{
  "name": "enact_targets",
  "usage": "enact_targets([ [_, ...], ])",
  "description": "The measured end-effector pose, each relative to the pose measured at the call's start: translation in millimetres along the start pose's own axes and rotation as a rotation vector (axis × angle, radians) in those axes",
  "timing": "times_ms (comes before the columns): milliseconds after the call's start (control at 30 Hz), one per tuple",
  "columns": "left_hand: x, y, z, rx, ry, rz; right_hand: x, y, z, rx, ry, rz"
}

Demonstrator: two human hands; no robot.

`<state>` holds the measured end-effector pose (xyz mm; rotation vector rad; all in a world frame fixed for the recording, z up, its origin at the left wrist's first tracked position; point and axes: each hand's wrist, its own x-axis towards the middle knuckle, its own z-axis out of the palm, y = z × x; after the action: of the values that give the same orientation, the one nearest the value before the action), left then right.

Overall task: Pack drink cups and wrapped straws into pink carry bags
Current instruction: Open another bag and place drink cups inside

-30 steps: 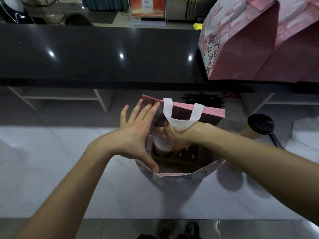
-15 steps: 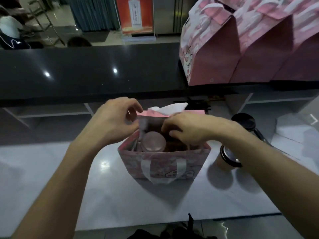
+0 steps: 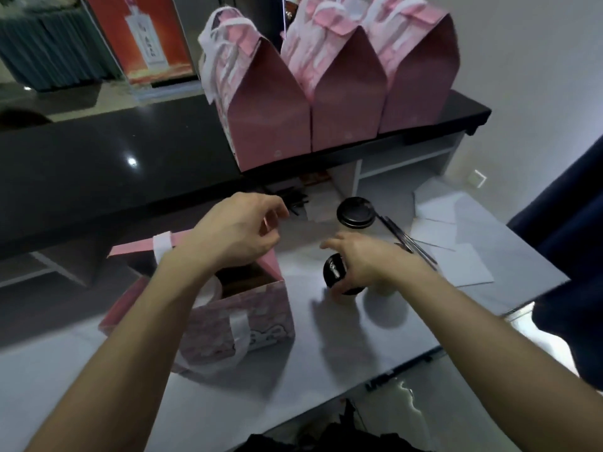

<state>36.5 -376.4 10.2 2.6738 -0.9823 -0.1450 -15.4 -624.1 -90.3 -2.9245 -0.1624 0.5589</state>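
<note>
Three closed bags (image 3: 346,102) stand finished beyond our grips. Our right grip (image 3: 365,265) grasps a lidded cup (image 3: 336,272); left grip (image 3: 238,233) hangs released over the open bag (image 3: 241,318).

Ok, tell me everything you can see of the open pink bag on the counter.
The open bag is pink printed paper with white ribbon handles, one hanging down its near face. It stands upright on the white counter, its mouth open and its far flap raised. Inside, a cup shows partly. The left hand hovers over the mouth, its forearm crossing the opening; whether it touches the bag is unclear.
</note>
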Motion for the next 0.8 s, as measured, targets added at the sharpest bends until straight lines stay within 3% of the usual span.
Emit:
enact_targets([
  [100,2,-1,3,0.032,-0.016,-0.027,9,1,22,-0.082,-0.054,-0.014],
  [200,-6,-7,-2,0.048,0.029,-0.041,13,-4,7,-0.07,-0.001,-0.03],
  [433,-51,-39,-31,0.164,0.121,-0.154,3,-46,-102,0.141,0.415,-0.181],
  [533,-76,-57,-37,0.179,0.055,-0.242,-3,-77,-132,0.277,0.501,-0.278],
  [667,-99,-85,-30,0.195,-0.164,-0.344,-9,-111,-147,0.404,0.506,-0.397],
  [800,-104,-111,-15,0.201,-0.186,-0.248,-8,-133,-144,0.459,0.355,-0.495],
])
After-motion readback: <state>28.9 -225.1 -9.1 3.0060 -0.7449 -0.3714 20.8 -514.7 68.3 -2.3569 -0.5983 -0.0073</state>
